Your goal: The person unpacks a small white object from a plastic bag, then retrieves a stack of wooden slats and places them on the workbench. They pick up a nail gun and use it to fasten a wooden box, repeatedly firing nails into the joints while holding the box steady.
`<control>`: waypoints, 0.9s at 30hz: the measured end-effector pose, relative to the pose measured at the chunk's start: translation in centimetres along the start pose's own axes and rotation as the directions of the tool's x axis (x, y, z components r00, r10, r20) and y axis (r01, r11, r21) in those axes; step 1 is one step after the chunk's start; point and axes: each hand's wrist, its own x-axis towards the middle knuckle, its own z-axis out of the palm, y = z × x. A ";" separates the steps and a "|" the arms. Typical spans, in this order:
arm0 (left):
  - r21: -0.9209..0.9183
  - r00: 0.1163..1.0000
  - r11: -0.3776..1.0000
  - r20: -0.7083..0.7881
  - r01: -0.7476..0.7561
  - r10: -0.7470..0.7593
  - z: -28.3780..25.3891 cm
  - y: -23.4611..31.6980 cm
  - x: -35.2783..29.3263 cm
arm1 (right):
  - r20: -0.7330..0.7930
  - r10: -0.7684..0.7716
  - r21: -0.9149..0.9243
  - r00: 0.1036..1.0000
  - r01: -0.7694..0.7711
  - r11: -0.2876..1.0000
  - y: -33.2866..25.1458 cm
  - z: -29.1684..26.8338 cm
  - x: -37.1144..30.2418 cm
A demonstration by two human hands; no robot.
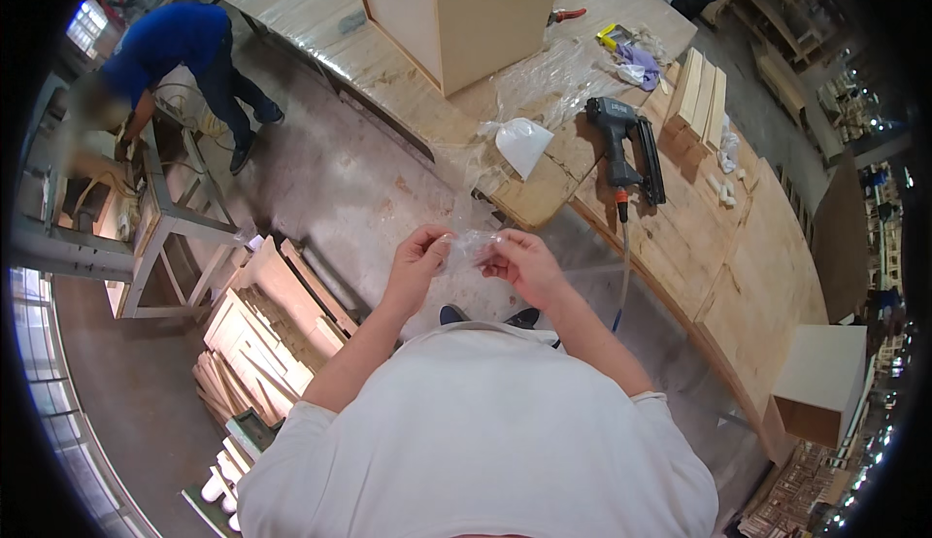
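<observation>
Between my two hands a small clear plastic bag [473, 245] is stretched, held in front of my body over the floor. My left hand [424, 252] pinches one side of it with thumb and fingers. The other side is gripped by the fingertips of my right hand [524, 264], whose remaining fingers curl under. Whether anything lies inside the bag is too blurred to tell. Just beyond, at the table corner, lies a clear bag of white material [522, 146]. To its right a black nail gun [623, 152] rests on the wooden table [718, 256], with its air hose hanging over the edge.
A large wooden box [495, 23] stands on the table ahead. Stacked wood strips [696, 99], white dowel-like pieces [722, 190] and a purple cloth [636, 64] lie at the right. Wood offcuts [257, 334] sit at lower left. A person in blue [175, 48] bends over a frame.
</observation>
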 end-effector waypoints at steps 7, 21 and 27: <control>-0.442 0.944 0.835 0.111 0.327 -0.311 0.6 2.3 0.5 | 0.231 0.142 0.468 0.963 -0.238 0.851 -0.1 -0.9 0.2; 0.816 0.804 0.377 0.168 -0.438 0.571 1.6 1.3 1.0 | -0.067 -0.620 -0.808 0.782 0.322 0.494 -0.2 1.3 0.1; 0.088 0.955 0.965 -0.145 -0.247 0.258 0.3 -0.2 1.0 | 0.043 -0.725 -0.842 0.688 0.415 0.344 0.3 -0.1 0.4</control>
